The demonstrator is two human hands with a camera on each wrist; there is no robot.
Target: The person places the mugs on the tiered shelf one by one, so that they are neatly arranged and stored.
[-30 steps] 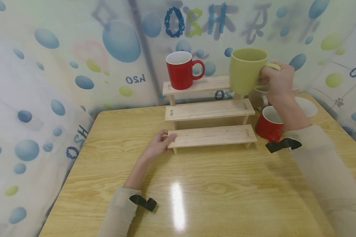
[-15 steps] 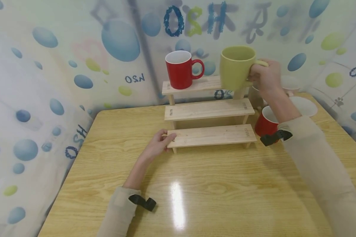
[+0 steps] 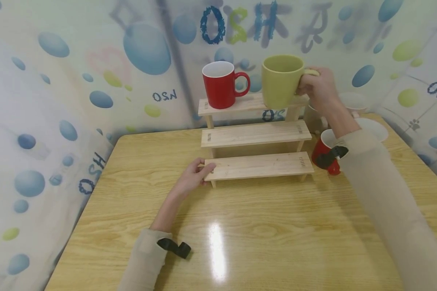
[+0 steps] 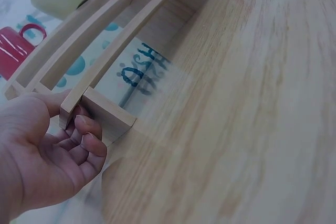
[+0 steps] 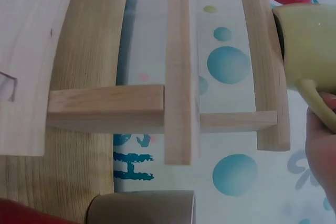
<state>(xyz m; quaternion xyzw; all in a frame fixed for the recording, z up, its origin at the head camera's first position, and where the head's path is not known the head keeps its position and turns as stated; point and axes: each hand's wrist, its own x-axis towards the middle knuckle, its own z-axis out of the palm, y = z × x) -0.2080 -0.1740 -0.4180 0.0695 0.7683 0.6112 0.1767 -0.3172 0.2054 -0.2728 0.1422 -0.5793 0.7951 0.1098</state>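
My right hand grips the handle of a yellow-green mug, which is upright at the right part of the top shelf of a three-step wooden rack. In the right wrist view the mug's base is right at that shelf's board. A red mug with a white inside stands on the left end of the same shelf, handle to the right. My left hand pinches the left end of the lowest shelf, thumb on top and fingers beneath, as the left wrist view shows. The middle shelf bears nothing.
To the right of the rack stand another red mug, partly behind my right sleeve, and a grey-brown mug. A white saucer and a white cup are behind my right forearm. A patterned wall sheet stands behind the table.
My right hand has carried the yellow-green mug leftward, over to the top shelf, a little closer to the red mug. The left hand keeps its hold on the lowest shelf.
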